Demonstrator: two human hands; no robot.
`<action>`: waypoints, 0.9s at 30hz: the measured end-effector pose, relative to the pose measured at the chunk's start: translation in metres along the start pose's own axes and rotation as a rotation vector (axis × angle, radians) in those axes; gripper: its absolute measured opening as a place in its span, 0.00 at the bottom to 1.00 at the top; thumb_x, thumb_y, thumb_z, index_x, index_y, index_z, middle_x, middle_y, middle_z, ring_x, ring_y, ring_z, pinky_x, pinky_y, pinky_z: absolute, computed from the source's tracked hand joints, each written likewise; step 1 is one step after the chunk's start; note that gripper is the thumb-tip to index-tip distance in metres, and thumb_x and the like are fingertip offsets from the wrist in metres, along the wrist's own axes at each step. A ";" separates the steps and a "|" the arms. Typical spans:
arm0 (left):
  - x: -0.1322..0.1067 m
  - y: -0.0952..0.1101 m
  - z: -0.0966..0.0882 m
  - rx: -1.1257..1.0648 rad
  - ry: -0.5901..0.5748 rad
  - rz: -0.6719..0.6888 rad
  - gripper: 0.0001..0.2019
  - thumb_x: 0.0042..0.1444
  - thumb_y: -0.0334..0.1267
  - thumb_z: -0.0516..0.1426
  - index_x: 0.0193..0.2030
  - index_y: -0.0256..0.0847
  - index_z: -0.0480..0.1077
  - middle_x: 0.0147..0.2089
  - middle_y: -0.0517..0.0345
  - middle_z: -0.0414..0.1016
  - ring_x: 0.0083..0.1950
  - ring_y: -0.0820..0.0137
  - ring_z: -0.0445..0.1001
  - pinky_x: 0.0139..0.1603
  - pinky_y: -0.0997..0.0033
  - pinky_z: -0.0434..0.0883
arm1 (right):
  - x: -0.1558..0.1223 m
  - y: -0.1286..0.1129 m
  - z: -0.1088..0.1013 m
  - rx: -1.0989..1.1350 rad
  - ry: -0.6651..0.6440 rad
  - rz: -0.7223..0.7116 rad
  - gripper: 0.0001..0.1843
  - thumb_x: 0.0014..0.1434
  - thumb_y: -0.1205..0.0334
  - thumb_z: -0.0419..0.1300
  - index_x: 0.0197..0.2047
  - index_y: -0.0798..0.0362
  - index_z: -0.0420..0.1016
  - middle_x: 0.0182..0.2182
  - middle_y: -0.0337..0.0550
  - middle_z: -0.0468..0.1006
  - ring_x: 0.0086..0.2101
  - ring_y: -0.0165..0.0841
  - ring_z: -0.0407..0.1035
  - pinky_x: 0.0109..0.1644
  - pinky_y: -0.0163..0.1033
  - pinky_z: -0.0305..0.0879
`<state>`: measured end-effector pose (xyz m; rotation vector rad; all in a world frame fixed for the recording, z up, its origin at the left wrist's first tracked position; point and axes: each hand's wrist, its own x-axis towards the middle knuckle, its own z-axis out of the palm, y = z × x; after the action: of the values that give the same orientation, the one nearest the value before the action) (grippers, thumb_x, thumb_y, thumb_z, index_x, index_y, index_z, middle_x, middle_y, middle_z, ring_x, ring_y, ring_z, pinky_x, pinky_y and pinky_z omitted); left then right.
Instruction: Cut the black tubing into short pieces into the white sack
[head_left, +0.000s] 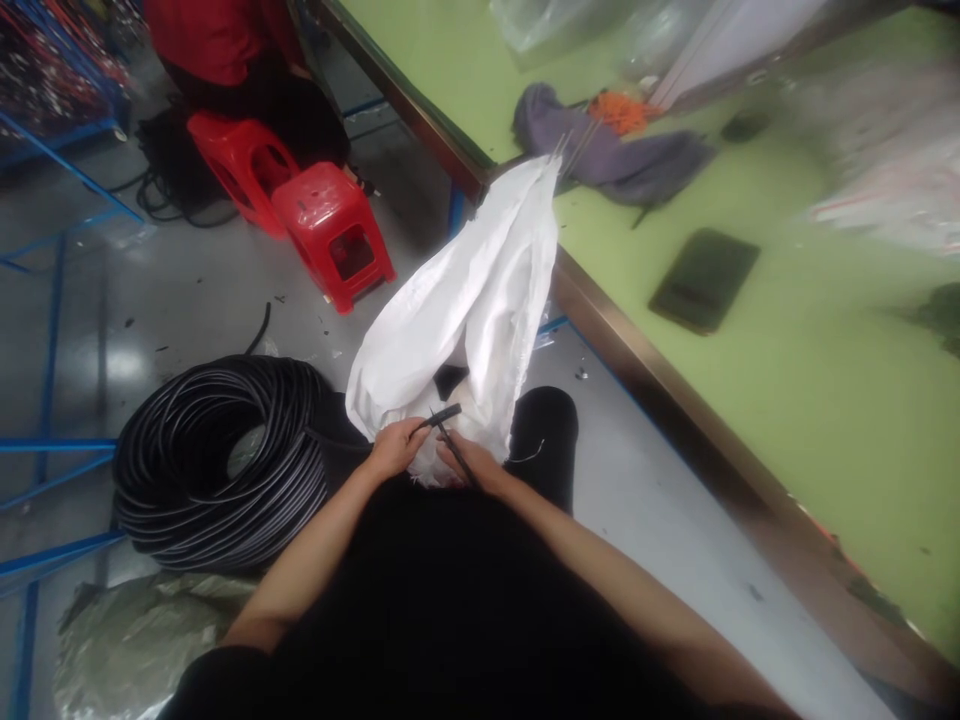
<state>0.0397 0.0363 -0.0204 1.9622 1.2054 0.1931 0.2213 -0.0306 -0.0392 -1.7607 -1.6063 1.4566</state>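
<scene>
My left hand (396, 447) is closed on a short black tube (439, 416) that leads back toward the coil. My right hand (474, 463) is closed on a thin dark tool, perhaps scissors (452, 450), crossing the tube's end. Both hands sit on my lap at the mouth of a white woven sack (465, 300), which hangs from the table's corner. A few dark pieces (450, 378) lie inside the sack. A big coil of black tubing (217, 462) rests on the floor to my left.
A green table (787, 330) with a brown edge runs along the right, bearing a dark flat pad (703, 278), a grey cloth (607, 150) and plastic bags. Two red stools (334, 232) and a seated person in red (217, 40) are ahead. Blue racks stand at the left.
</scene>
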 end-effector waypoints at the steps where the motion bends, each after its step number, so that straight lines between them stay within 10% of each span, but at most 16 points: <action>1: -0.001 0.002 0.000 0.003 -0.015 -0.001 0.16 0.63 0.45 0.47 0.41 0.42 0.74 0.37 0.57 0.77 0.37 0.69 0.73 0.38 0.72 0.67 | 0.000 -0.001 0.001 0.011 0.008 0.008 0.21 0.61 0.46 0.52 0.51 0.49 0.70 0.41 0.47 0.78 0.40 0.40 0.73 0.43 0.41 0.64; 6: 0.001 0.005 0.001 0.008 -0.015 -0.042 0.16 0.63 0.45 0.48 0.42 0.43 0.74 0.38 0.57 0.77 0.39 0.68 0.73 0.40 0.72 0.67 | -0.003 -0.001 0.007 0.046 0.033 0.001 0.20 0.64 0.45 0.48 0.41 0.51 0.72 0.26 0.42 0.77 0.29 0.36 0.71 0.34 0.38 0.64; 27: 0.007 -0.010 -0.004 0.030 -0.081 -0.090 0.15 0.62 0.45 0.48 0.40 0.41 0.74 0.32 0.58 0.75 0.33 0.69 0.71 0.35 0.73 0.66 | 0.007 0.015 0.008 -0.094 0.095 -0.013 0.22 0.61 0.45 0.52 0.26 0.52 0.71 0.23 0.41 0.74 0.28 0.35 0.70 0.33 0.37 0.63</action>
<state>0.0342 0.0460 -0.0267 1.9186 1.2470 0.0492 0.2213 -0.0323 -0.0579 -1.8384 -1.6585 1.2907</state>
